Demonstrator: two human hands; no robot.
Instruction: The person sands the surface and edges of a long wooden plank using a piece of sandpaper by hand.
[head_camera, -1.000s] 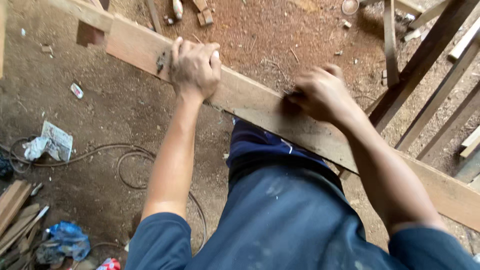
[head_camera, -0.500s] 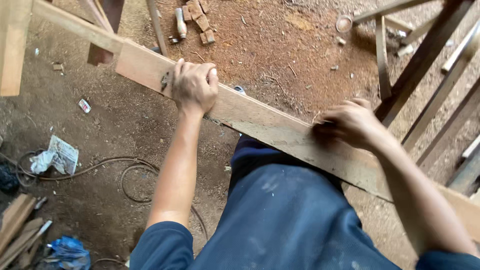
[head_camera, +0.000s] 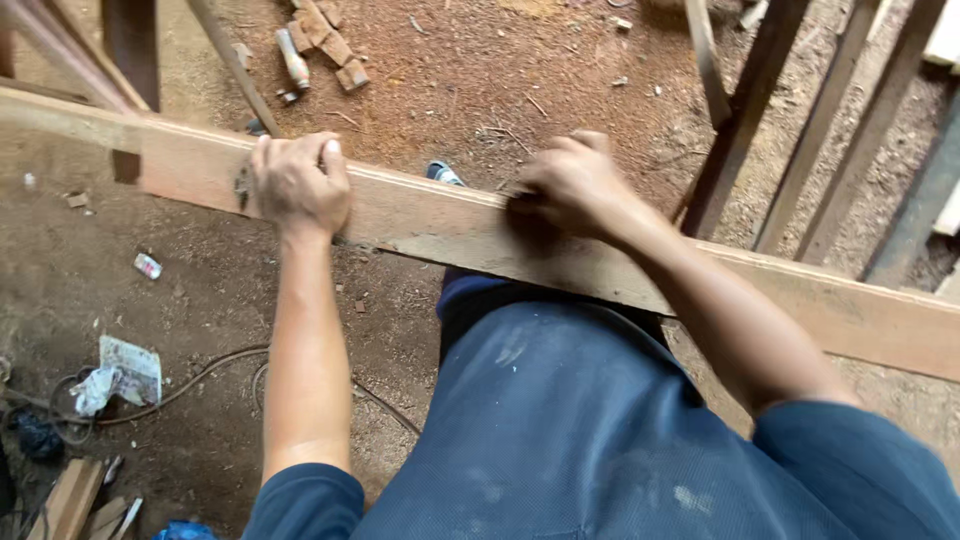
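Observation:
A long pale wooden plank runs across the view from upper left to lower right, above my legs in blue trousers. My left hand is wrapped over the plank's far edge, fingers curled down its face, next to a dark notch. My right hand rests on the plank further right with its fingers curled into a fist and pressed against the wood. Whether something small sits under those fingers is hidden.
Dark wooden posts stand at the upper right, more at the upper left. Small wood blocks lie on the sawdust-covered dirt floor. A cable, crumpled paper and wood offcuts lie at the lower left.
My right hand has slid left along the plank, closer to my left hand. My left hand keeps its hold at the same spot. The view has tilted slightly.

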